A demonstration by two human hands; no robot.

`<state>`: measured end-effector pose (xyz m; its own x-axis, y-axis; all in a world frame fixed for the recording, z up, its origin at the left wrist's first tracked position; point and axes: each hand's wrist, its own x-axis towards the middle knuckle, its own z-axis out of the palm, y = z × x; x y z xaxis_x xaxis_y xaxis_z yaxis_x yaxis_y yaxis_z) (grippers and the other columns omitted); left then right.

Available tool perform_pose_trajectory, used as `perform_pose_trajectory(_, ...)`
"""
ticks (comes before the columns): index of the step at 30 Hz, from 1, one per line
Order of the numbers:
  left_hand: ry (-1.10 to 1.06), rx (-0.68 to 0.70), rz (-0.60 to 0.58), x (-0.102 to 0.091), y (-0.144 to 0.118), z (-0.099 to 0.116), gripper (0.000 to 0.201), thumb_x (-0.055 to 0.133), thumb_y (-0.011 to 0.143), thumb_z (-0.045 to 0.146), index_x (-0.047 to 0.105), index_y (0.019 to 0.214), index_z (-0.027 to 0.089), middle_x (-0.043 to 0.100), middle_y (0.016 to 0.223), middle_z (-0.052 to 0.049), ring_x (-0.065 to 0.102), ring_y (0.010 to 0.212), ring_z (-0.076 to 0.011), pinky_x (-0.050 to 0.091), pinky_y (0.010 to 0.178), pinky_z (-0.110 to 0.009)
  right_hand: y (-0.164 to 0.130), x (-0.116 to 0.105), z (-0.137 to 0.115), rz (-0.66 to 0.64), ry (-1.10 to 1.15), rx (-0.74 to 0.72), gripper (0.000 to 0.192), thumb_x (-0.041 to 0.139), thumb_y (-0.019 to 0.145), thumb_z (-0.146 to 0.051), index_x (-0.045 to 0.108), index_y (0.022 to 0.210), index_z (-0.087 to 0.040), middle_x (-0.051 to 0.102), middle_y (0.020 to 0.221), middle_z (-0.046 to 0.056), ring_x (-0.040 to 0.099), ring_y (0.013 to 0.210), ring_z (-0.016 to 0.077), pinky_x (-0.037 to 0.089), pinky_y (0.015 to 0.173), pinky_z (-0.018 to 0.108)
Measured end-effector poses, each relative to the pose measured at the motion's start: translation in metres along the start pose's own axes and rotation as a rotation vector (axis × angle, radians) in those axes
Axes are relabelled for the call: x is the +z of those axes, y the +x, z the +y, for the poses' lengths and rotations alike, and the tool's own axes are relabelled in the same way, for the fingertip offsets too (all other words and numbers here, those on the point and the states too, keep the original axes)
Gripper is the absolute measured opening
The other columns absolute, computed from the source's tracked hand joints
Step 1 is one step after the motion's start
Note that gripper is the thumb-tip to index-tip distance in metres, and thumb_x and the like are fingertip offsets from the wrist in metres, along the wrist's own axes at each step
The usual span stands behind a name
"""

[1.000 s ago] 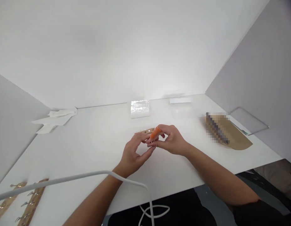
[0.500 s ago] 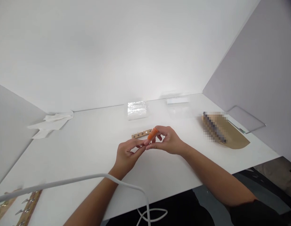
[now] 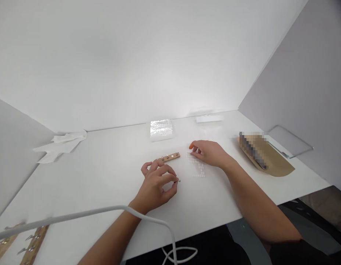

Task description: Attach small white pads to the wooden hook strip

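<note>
No text, label, brand, number or sign is legible on any object or surface in any part of the head view.

The small strip looks like wood. By the back edge of the tabletop, the packet looks like shiny plastic. Dull paper lies at the back left corner.

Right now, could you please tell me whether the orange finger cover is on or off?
On: the orange finger cover sits over one finger of the right hand.
</note>
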<state>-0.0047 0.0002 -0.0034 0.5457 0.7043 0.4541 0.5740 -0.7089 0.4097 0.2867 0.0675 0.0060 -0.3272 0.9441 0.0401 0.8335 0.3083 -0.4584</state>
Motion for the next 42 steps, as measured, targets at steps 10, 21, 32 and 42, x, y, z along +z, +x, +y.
perform_pose_trajectory(10,0.023,-0.001,0.022,0.001,0.000,0.003,0.013,0.072,0.092,0.024,0.078,0.084,0.032,0.073,0.096,-0.001,0.062,0.096,-0.0232,0.027,0.103,-0.055,0.001,0.006,0.001,-0.009,-0.068,0.016,0.026,0.071,0.096,-0.042,0.063,0.116,-0.028,0.070,0.120,0.006,0.069,0.105,0.0257,0.052,0.078,0.038)
perform_pose_trajectory(21,-0.020,0.035,-0.077,0.003,-0.003,-0.005,0.017,0.067,0.101,0.022,0.078,0.099,0.035,0.077,0.095,0.001,0.064,0.094,-0.0194,0.025,0.106,-0.053,0.001,0.008,0.007,-0.074,0.146,0.096,0.052,0.085,0.081,-0.039,0.063,0.126,-0.027,0.068,0.113,0.006,0.068,0.101,0.0251,0.056,0.086,0.041)
perform_pose_trajectory(32,-0.027,0.015,-0.152,0.006,-0.003,-0.006,0.017,0.063,0.098,0.014,0.071,0.101,0.028,0.082,0.093,0.002,0.068,0.116,-0.0250,0.016,0.116,-0.056,0.001,0.007,-0.003,-0.165,0.251,0.081,0.051,0.087,0.075,-0.044,0.066,0.119,-0.029,0.070,0.099,0.002,0.068,0.087,0.0234,0.053,0.071,0.036)
perform_pose_trajectory(42,-0.011,-0.035,-0.186,0.006,-0.003,-0.007,0.012,0.068,0.092,0.016,0.071,0.090,0.027,0.073,0.093,0.002,0.062,0.088,-0.0183,0.024,0.109,-0.051,0.001,0.011,-0.012,-0.240,0.259,-0.014,0.061,0.091,0.072,-0.049,0.065,0.124,-0.031,0.071,0.101,0.002,0.067,0.093,0.0258,0.053,0.073,0.038)
